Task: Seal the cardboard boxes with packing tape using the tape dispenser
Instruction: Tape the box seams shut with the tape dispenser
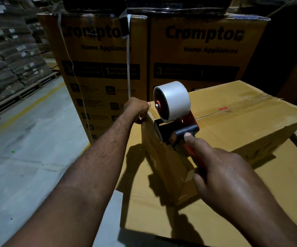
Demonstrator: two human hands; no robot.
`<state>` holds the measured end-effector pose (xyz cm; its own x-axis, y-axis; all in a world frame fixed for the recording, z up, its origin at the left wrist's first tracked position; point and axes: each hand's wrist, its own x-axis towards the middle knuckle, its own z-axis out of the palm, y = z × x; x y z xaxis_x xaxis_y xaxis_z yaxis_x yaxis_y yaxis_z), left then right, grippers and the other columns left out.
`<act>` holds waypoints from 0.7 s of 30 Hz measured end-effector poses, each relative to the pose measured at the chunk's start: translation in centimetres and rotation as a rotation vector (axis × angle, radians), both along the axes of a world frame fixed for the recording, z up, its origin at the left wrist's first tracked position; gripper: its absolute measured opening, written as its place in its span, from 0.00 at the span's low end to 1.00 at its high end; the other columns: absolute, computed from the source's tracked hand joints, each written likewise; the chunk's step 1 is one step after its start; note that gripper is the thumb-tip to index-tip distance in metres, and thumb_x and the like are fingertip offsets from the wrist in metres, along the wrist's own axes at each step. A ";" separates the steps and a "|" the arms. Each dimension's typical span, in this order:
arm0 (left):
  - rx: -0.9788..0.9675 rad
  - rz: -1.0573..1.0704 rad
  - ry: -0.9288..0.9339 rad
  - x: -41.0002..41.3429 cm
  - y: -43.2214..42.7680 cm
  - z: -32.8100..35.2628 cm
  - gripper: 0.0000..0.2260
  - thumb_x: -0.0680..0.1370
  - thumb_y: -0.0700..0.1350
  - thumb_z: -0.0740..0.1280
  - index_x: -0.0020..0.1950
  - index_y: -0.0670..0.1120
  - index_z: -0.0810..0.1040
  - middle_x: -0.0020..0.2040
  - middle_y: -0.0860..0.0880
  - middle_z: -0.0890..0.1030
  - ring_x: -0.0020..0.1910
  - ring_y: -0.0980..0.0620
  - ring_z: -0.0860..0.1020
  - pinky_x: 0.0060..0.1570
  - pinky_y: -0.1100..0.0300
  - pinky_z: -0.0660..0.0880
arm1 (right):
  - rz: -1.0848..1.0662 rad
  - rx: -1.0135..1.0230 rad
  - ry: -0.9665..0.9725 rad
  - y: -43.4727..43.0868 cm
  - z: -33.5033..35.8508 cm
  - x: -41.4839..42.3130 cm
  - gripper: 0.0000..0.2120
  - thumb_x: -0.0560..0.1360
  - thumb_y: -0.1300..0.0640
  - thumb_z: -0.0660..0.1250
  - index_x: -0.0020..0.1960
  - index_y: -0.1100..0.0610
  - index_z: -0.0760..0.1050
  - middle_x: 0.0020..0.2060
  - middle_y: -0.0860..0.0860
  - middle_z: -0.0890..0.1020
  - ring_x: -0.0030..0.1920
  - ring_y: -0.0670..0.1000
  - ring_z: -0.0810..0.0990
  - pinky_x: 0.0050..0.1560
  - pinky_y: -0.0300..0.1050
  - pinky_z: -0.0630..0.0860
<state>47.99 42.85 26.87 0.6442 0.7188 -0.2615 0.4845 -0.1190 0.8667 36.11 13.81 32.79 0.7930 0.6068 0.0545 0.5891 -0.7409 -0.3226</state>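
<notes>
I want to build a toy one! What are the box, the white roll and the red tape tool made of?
The box looks like matte brown cardboard: creased, scuffed flaps. The white roll seems smooth plastic tape with a soft sheen. The tape tool looks like hard red and black plastic; its hub nut may be metal, too dim to be sure.

The left tall carton (98,104) carries "Crompton" in large dark letters, partly crossed by a white strap (128,59), with "Home Appliances" beneath. Its black band (100,71) shows a large "3" and "1"; the small print beside them is too blurred to read. The right tall carton (203,57) repeats "Crompton", "Home Appliances", "3" and "1". The red label (222,109) on the near cardboard box (251,125) is unreadable.
</notes>
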 end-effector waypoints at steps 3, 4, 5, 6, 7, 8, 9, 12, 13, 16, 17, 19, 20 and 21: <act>0.460 -0.077 0.144 -1.0 -1.4 0.6 0.12 0.79 0.47 0.71 0.58 0.43 0.76 0.58 0.42 0.78 0.53 0.44 0.80 0.54 0.49 0.80 | -0.027 -0.007 -0.021 -0.1 0.0 -0.6 0.39 0.78 0.52 0.65 0.74 0.33 0.40 0.43 0.42 0.67 0.38 0.40 0.67 0.33 0.32 0.63; 0.643 -0.104 0.169 -1.2 -1.9 1.0 0.19 0.77 0.48 0.72 0.65 0.44 0.75 0.65 0.41 0.74 0.62 0.41 0.75 0.62 0.43 0.75 | -0.034 -0.015 -0.035 -0.1 0.0 -0.8 0.39 0.79 0.52 0.65 0.74 0.33 0.40 0.44 0.42 0.67 0.38 0.40 0.67 0.32 0.33 0.63; 0.711 -0.168 0.115 -1.9 -2.8 1.3 0.26 0.76 0.48 0.74 0.72 0.46 0.71 0.72 0.40 0.68 0.70 0.38 0.68 0.69 0.38 0.67 | -0.035 -0.017 -0.049 -0.1 0.0 -1.0 0.39 0.79 0.53 0.65 0.74 0.33 0.40 0.45 0.42 0.67 0.38 0.41 0.67 0.31 0.33 0.63; 0.624 -0.248 0.046 -2.3 -3.3 1.3 0.33 0.75 0.49 0.75 0.77 0.47 0.66 0.77 0.40 0.63 0.75 0.36 0.62 0.74 0.37 0.60 | -0.035 -0.012 -0.056 -0.2 -0.1 -1.2 0.38 0.79 0.54 0.64 0.75 0.34 0.41 0.45 0.43 0.67 0.37 0.41 0.67 0.30 0.34 0.62; 0.384 -0.290 -0.039 -2.6 -3.6 1.0 0.36 0.75 0.50 0.74 0.79 0.46 0.61 0.78 0.40 0.62 0.77 0.37 0.61 0.76 0.39 0.59 | -0.033 -0.003 -0.058 -0.3 -0.2 -1.3 0.37 0.80 0.56 0.62 0.75 0.34 0.41 0.45 0.43 0.66 0.37 0.41 0.67 0.30 0.34 0.61; 0.107 -0.257 -0.116 -3.3 -3.9 0.8 0.36 0.77 0.52 0.72 0.79 0.41 0.60 0.77 0.39 0.64 0.76 0.38 0.64 0.75 0.44 0.63 | -0.027 0.006 -0.052 -0.3 -0.3 -1.5 0.36 0.81 0.57 0.61 0.76 0.35 0.42 0.44 0.44 0.66 0.36 0.41 0.66 0.30 0.34 0.60; -0.044 -0.211 -0.128 -3.6 -3.9 0.1 0.31 0.80 0.50 0.68 0.77 0.36 0.61 0.75 0.39 0.69 0.72 0.41 0.70 0.72 0.48 0.68 | -0.013 0.012 -0.044 -0.4 -0.3 -1.5 0.36 0.81 0.58 0.60 0.76 0.35 0.43 0.44 0.44 0.65 0.35 0.41 0.65 0.29 0.35 0.58; 0.084 -0.299 0.056 -4.1 -4.3 -0.5 0.23 0.85 0.46 0.59 0.76 0.34 0.63 0.73 0.39 0.72 0.66 0.44 0.75 0.71 0.49 0.68 | 0.035 0.014 -0.041 -0.7 -0.1 -1.6 0.34 0.81 0.58 0.61 0.77 0.37 0.46 0.43 0.45 0.64 0.34 0.41 0.64 0.28 0.35 0.57; 0.189 -0.398 0.188 -4.0 -4.3 -0.2 0.24 0.85 0.50 0.58 0.78 0.39 0.61 0.77 0.40 0.66 0.74 0.42 0.67 0.77 0.42 0.56 | 0.045 0.019 -0.034 -0.8 -0.1 -1.5 0.34 0.81 0.58 0.61 0.77 0.37 0.47 0.42 0.45 0.64 0.34 0.41 0.64 0.28 0.35 0.58; 0.433 -0.476 0.354 -3.5 -4.5 0.8 0.30 0.82 0.57 0.63 0.81 0.51 0.59 0.81 0.44 0.58 0.81 0.43 0.49 0.75 0.35 0.32 | 0.046 0.034 -0.017 -1.3 -0.1 -1.0 0.35 0.80 0.59 0.64 0.76 0.37 0.49 0.43 0.45 0.68 0.35 0.41 0.67 0.29 0.34 0.60; 0.460 -0.496 0.369 -3.7 -4.7 1.0 0.30 0.81 0.59 0.63 0.81 0.51 0.59 0.81 0.44 0.58 0.81 0.43 0.48 0.74 0.35 0.31 | 0.043 0.042 -0.017 -1.6 -0.2 -0.9 0.35 0.79 0.59 0.64 0.75 0.37 0.50 0.44 0.45 0.70 0.36 0.41 0.68 0.29 0.33 0.61; 0.513 -0.532 0.420 -4.0 -4.7 1.0 0.32 0.81 0.60 0.62 0.81 0.51 0.57 0.82 0.44 0.56 0.82 0.43 0.46 0.74 0.35 0.30 | 0.040 0.060 -0.026 -2.2 -0.4 -1.0 0.34 0.79 0.60 0.64 0.74 0.36 0.51 0.44 0.45 0.71 0.36 0.41 0.69 0.30 0.33 0.63; 0.522 -0.522 0.439 -4.4 -5.2 1.1 0.33 0.81 0.59 0.63 0.82 0.50 0.56 0.82 0.44 0.55 0.82 0.44 0.46 0.74 0.35 0.31 | 0.035 0.067 -0.025 -2.5 -0.6 -1.2 0.34 0.79 0.61 0.63 0.74 0.36 0.51 0.44 0.44 0.71 0.36 0.40 0.69 0.30 0.33 0.63; 0.530 -0.513 0.451 -4.8 -5.9 1.5 0.33 0.82 0.57 0.63 0.82 0.48 0.55 0.83 0.43 0.54 0.82 0.43 0.45 0.75 0.36 0.31 | 0.030 0.072 -0.022 -2.8 -0.7 -1.4 0.35 0.79 0.61 0.63 0.74 0.36 0.51 0.44 0.44 0.72 0.36 0.40 0.69 0.30 0.32 0.63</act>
